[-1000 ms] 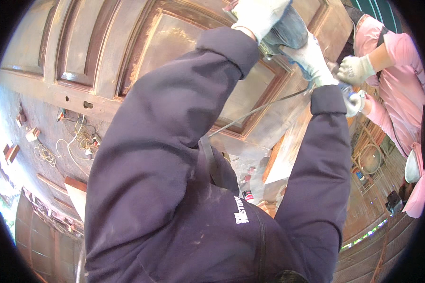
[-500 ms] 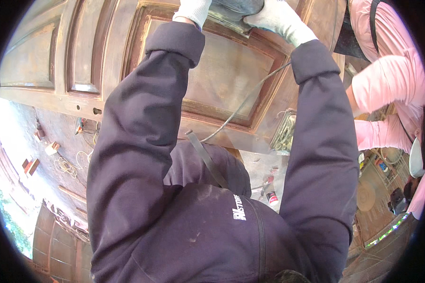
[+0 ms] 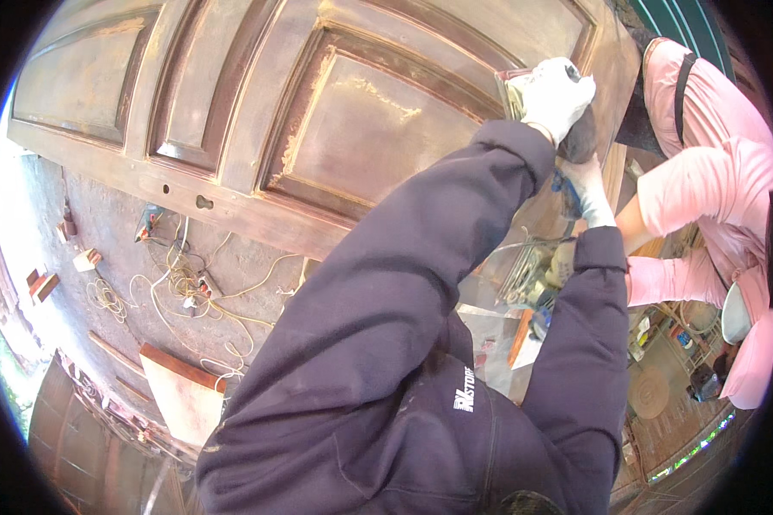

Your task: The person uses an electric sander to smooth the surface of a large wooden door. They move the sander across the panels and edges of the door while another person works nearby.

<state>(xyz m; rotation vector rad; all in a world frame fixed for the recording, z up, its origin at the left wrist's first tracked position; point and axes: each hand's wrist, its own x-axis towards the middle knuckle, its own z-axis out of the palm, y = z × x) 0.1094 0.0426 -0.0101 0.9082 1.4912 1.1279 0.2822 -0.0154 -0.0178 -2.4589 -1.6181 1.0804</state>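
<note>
A panelled brown wooden door [image 3: 365, 129] lies flat in front of me, with pale dusty patches along its mouldings. Toward its right end I hold a power sander [image 3: 581, 139], its body dark and its flat base near the raised frame of the panel. My left hand [image 3: 556, 99], in a white glove, is closed over the front of the tool. Lower down, my right hand [image 3: 591, 184], also gloved, grips its rear part; most of those fingers are hidden. A grey cord [image 3: 520, 246] runs by my right wrist.
Close on the right is a person in pink clothes [image 3: 700, 184]. Tangled cords [image 3: 185, 279] and a teal power tool [image 3: 149, 221] lie on the ground at left, near a wooden board [image 3: 180, 386]. Cluttered items [image 3: 528, 279] sit beside my right forearm.
Both hands and the sander have moved right and toward me along the door. My left arm now reaches across my body. The view has shifted, showing more ground at left.
</note>
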